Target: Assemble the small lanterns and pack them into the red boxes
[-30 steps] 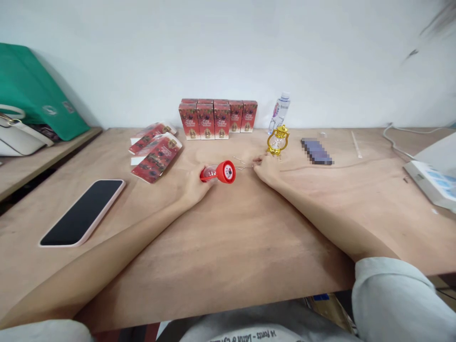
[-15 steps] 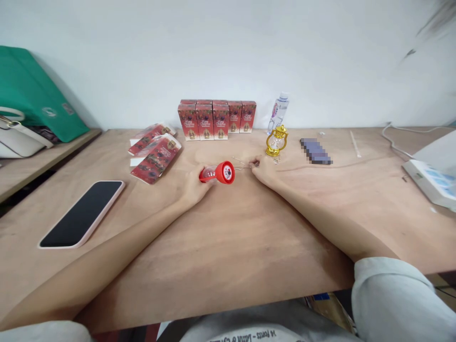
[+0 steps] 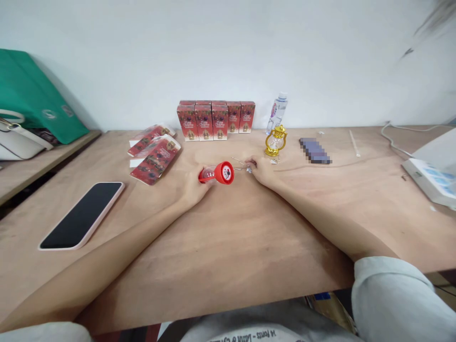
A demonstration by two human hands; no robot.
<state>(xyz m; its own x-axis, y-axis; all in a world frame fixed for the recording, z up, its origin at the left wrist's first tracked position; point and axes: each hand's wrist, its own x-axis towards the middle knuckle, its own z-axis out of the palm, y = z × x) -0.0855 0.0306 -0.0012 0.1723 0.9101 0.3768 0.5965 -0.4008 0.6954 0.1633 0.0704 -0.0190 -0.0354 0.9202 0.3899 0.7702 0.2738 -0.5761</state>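
Observation:
In the head view, my left hand (image 3: 193,188) is closed around a small red lantern (image 3: 225,173) with a clear middle. The lantern is tipped over, and its round base with a picture sticker faces me. To its right, my right hand (image 3: 261,171) rests low at the table with its fingers pinched together. A small whitish piece (image 3: 249,169) shows at those fingertips; its kind is unclear. Thin wire pieces (image 3: 239,166) lie between the two hands. Just beyond my right hand a gold lantern (image 3: 273,153) stands upright, small pale scraps at its foot.
Several red printed boxes (image 3: 204,123) stand in rows near the wall, and flattened ones (image 3: 156,160) lie to their left. A water bottle (image 3: 278,113) is behind the gold lantern. Phones lie left (image 3: 83,213) and right (image 3: 315,150). A white power strip (image 3: 429,183) sits far right.
The whitish piece now shows at my right fingertips, and that hand has shifted slightly. My left hand and the red lantern stay about where they were.

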